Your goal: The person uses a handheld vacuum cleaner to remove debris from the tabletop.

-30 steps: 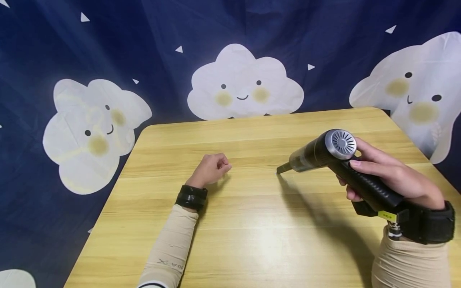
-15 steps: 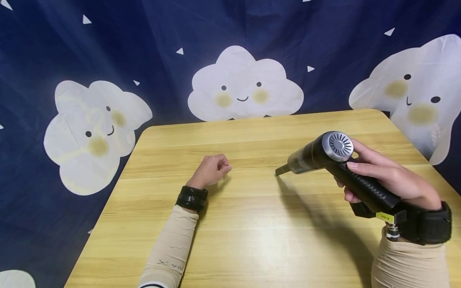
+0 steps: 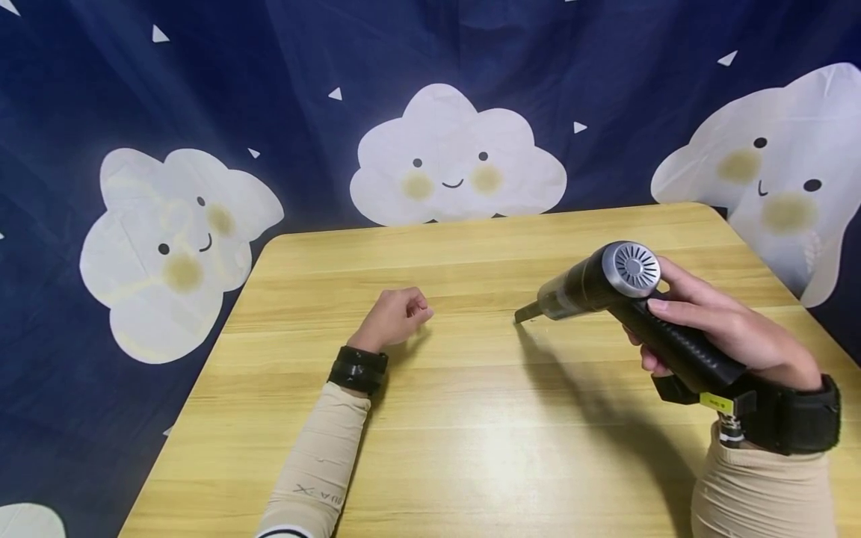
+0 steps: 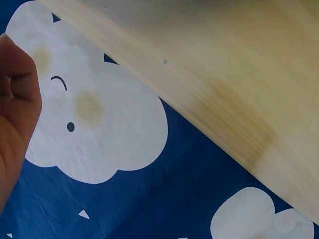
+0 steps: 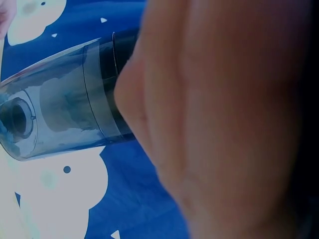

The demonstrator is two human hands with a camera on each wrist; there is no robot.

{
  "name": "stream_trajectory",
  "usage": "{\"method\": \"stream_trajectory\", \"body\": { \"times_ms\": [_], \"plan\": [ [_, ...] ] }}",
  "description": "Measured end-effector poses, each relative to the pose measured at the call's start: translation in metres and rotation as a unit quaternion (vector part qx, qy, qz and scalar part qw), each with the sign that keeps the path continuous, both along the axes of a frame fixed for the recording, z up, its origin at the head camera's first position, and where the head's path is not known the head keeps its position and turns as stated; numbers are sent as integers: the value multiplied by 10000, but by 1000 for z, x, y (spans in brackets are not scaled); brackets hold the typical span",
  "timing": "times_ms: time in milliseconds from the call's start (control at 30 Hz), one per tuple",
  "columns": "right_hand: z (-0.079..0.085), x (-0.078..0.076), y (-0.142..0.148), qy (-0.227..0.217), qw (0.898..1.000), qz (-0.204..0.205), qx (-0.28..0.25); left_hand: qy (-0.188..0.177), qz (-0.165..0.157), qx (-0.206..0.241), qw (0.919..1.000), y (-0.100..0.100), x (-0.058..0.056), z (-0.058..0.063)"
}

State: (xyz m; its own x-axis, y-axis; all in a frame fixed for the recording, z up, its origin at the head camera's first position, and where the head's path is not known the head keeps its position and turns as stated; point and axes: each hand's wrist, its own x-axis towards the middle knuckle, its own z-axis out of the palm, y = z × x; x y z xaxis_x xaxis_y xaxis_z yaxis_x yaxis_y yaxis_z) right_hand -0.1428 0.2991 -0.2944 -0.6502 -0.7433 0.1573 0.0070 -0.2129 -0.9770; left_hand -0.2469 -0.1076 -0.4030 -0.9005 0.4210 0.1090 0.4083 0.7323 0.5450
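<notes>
My right hand (image 3: 740, 325) grips the black handle of a handheld vacuum cleaner (image 3: 588, 288), which has a silver vented end. Its narrow nozzle (image 3: 528, 311) slants down to the left, its tip close over the table. In the right wrist view, the clear dust cup (image 5: 65, 107) has bluish bits inside, and the hand's near side hides much of the body. To the left of the nozzle, my left hand (image 3: 393, 317) lies on the table with its fingers loosely curled, holding nothing. The left wrist view catches only part of that hand at its edge.
The light wooden table (image 3: 430, 448) has rounded far corners. Behind it hangs a dark blue curtain (image 3: 303, 45) with white smiling clouds. One tiny bluish speck (image 4: 165, 61) lies on the tabletop in the left wrist view.
The vacuum cleaner and right hand have shifted slightly left. A pale speck by the nozzle tip one second ago no longer shows there. The left hand has stayed still.
</notes>
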Motion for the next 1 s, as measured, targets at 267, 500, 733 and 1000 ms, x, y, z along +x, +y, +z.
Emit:
{"method": "stream_trajectory", "body": {
  "times_ms": [267, 500, 733, 1000],
  "plan": [
    [0, 1, 6, -228, 9996, -127, -64, 27, 45, -63, 10000, 1, -1, -1],
    [0, 2, 13, -393, 9991, -78, -172, 70, 7, -20, 10000, 0, -1, -2],
    [1, 2, 16, -537, 9981, -48, -314, 85, -23, -14, 10000, 1, -1, -1],
    [1, 2, 16, -493, 9979, 23, -426, 70, -11, 10, 10000, 0, -1, -1]
  ]
}}
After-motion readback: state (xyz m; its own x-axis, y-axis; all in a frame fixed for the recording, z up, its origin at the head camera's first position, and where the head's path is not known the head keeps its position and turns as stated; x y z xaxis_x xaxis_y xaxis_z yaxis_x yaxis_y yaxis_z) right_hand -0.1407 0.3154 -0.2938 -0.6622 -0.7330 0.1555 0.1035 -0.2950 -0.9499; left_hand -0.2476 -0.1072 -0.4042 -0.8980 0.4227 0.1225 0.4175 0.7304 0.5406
